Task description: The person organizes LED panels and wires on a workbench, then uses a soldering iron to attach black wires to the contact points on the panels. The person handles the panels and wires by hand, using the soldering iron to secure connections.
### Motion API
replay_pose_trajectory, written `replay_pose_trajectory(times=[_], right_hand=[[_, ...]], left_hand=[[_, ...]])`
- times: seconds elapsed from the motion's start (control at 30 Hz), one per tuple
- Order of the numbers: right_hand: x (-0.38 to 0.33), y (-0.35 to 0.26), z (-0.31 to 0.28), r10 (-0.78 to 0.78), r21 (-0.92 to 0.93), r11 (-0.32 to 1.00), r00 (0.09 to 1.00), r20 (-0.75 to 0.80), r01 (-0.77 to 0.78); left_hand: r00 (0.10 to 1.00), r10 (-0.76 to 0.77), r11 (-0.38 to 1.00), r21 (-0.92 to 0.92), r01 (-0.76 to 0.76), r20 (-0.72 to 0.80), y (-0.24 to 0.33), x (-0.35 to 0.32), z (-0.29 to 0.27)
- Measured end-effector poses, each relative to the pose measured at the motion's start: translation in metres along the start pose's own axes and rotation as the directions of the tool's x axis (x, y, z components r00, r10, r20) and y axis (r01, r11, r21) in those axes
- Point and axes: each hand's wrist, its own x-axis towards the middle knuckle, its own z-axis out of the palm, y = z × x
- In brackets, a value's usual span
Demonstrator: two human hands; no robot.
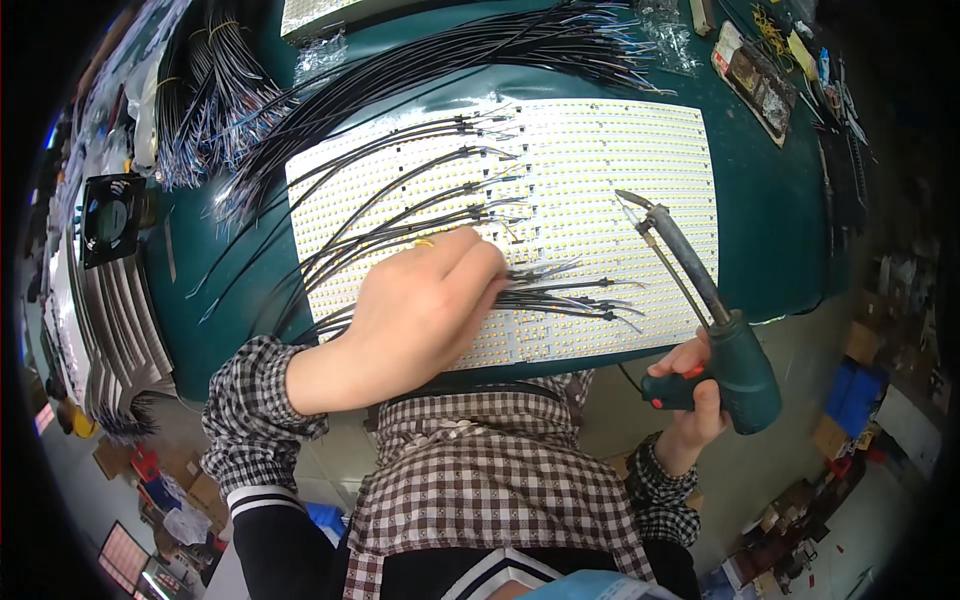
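A large white panel of small yellow LEDs point(610, 170) lies on a dark green table point(770, 230). Several thin black cables point(400, 180) run across it from the upper left, their bare ends resting on the panel. My left hand point(425, 305) lies on the panel's near part with its fingers closed on a bundle of black wires point(570, 295) that fan out to the right. My right hand point(695, 395) grips a green pistol-type soldering gun point(735, 365) off the table's near edge. Its long tip point(632, 205) hovers over the panel's right side.
A heap of black cables with coloured ends point(215, 110) lies at the table's far left. A small black fan point(112, 215) sits at the left edge above a stack of panels point(120, 320). Small parts and tools point(770, 70) crowd the far right. Boxes stand on the floor point(850, 400).
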Motion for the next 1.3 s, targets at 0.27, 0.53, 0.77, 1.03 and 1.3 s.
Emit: replay_pose_trajectory(times=[0.27,0.53,0.77,1.03,1.3], right_hand=[[0.004,-0.004,0.002,0.044,-0.028,0.999,0.997,0.064,-0.043],[0.001,-0.006,0.003,0.072,-0.047,0.996,0.996,0.055,-0.07],[0.0,-0.007,0.004,0.093,-0.076,0.993,0.992,0.083,-0.087],[-0.01,-0.016,0.008,0.242,-0.074,0.969,0.965,0.1,-0.236],[-0.012,-0.019,0.007,0.28,-0.071,0.959,0.953,0.117,-0.273]], left_hand=[[1.0,0.005,0.999,0.05,-0.005,0.007,-0.006,0.015,0.01],[0.994,-0.047,0.997,-0.06,0.041,-0.097,-0.007,0.011,0.013],[0.99,-0.133,0.989,-0.064,0.13,-0.04,-0.014,0.015,0.015],[0.985,-0.136,0.965,-0.238,0.108,-0.108,-0.02,0.014,0.025],[0.986,-0.114,0.959,-0.271,0.078,-0.118,-0.023,0.015,0.026]])
